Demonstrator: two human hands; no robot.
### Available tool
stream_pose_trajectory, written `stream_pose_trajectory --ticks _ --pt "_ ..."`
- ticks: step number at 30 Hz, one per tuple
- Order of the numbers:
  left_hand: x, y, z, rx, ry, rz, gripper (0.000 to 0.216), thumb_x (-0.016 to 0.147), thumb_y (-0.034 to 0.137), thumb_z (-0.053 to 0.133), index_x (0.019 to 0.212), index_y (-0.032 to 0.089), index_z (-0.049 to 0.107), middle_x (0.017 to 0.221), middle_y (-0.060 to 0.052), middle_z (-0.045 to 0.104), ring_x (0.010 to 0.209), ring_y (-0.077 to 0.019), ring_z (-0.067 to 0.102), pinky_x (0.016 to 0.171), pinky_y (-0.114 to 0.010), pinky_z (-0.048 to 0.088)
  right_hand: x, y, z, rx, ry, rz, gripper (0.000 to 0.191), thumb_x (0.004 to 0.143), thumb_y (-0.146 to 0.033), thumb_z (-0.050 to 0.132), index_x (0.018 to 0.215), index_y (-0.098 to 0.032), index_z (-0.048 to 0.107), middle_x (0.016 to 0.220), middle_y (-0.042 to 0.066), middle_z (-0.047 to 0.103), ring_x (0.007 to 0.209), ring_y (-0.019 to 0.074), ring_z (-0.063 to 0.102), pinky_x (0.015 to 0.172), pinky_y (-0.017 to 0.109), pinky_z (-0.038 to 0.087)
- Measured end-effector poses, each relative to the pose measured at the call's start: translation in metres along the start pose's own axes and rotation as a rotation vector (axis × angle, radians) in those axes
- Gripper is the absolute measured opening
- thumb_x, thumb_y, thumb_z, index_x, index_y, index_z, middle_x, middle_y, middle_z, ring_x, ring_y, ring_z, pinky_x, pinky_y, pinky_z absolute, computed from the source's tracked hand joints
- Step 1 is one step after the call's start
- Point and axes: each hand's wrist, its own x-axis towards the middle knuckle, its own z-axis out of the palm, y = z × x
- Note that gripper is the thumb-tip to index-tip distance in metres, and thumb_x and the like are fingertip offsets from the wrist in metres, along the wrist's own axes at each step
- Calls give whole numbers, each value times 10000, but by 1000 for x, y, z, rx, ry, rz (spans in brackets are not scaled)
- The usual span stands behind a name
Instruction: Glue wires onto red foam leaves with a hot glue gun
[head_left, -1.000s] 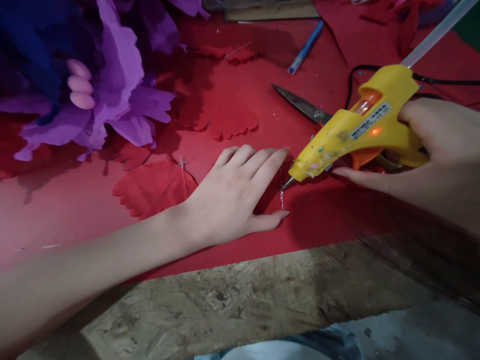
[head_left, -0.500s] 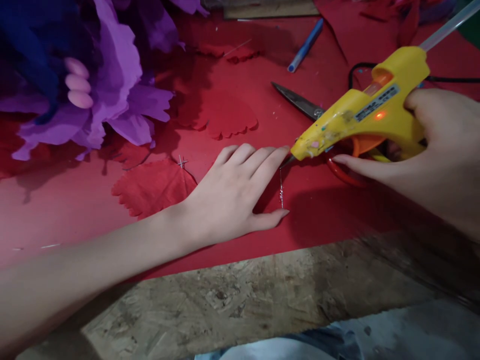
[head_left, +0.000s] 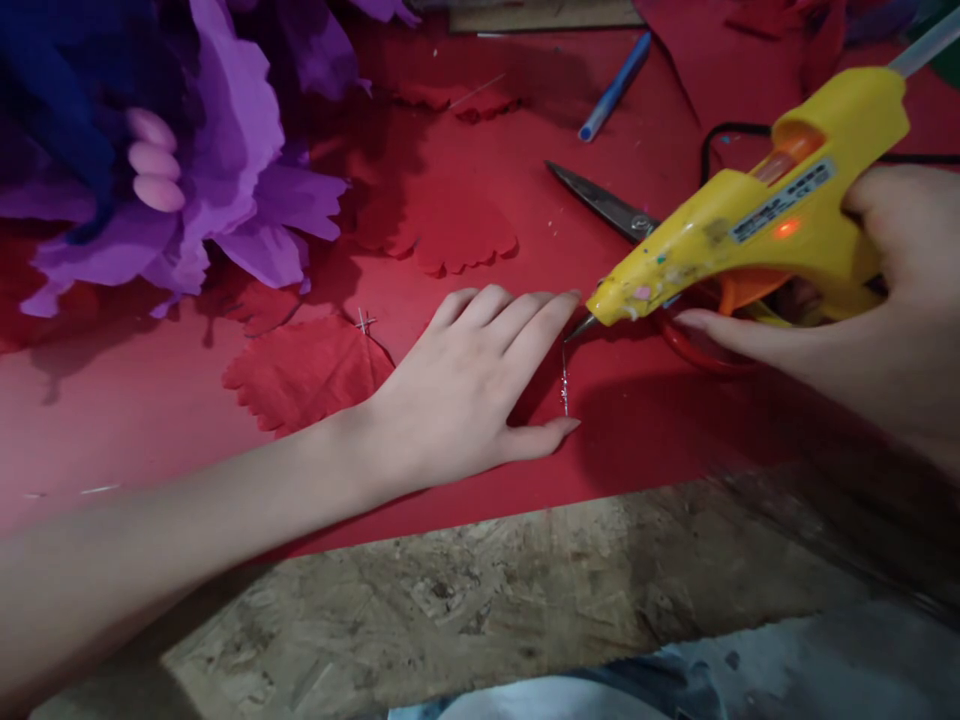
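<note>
My left hand (head_left: 472, 375) lies flat on the red sheet, with the fingers stretched out and the thumb apart from them. Between thumb and index fingertip runs a thin, shiny silver strand (head_left: 565, 390). A yellow hot glue gun (head_left: 757, 215) is in my right hand (head_left: 877, 270), its orange light lit and a clear glue stick (head_left: 930, 45) in its rear. The gun's metal nozzle (head_left: 581, 328) points down at the strand's upper end, close to my left index fingertip. Beside my left wrist lies a scalloped red petal (head_left: 300, 375) with a crossed silvery wire (head_left: 365, 322).
Open scissors (head_left: 600, 200) with red handles lie partly under the glue gun. A blue pen (head_left: 615, 88) rests farther back. Purple paper flowers (head_left: 232, 150) fill the left rear, and more red petals (head_left: 457, 225) lie mid-sheet. A rough chipboard edge (head_left: 450, 600) runs along the front.
My right hand and the glue gun have shifted slightly right, and more of the nozzle shows. My left hand stays in place.
</note>
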Motion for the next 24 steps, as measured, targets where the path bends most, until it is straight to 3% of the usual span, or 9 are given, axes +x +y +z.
stream_pose_trajectory --ticks 9,16,21,24 --pt "1 0 0 -20 -9 -7 646 801 476 456 1256 31 348 1169 -158 522 1018 -280 464 864 -401 360 -5 -8 -9 1 -78 -89 633 739 -699 314 964 -138 503 842 72 549 798 189 551 510 286 302" --pt "0 0 0 -20 -4 -5 652 793 463 483 1250 14 362 1182 -159 520 1013 -278 467 870 -388 352 -5 -6 -12 48 -77 -131 576 760 -645 361 981 -131 502 887 93 561 841 208 557 488 283 254" --pt "0 0 0 -26 -10 -8 652 791 458 485 1257 20 353 1192 -159 514 1024 -282 462 871 -392 351 -2 7 -4 117 26 -284 516 706 -645 442 883 -168 527 698 37 512 691 155 535 475 264 260" --pt "0 0 0 -30 -12 -11 649 792 458 482 1258 25 352 1192 -159 512 1030 -283 459 873 -393 351 -1 11 0 114 55 -308 518 692 -643 461 898 -173 525 711 38 519 680 149 529 469 263 266"
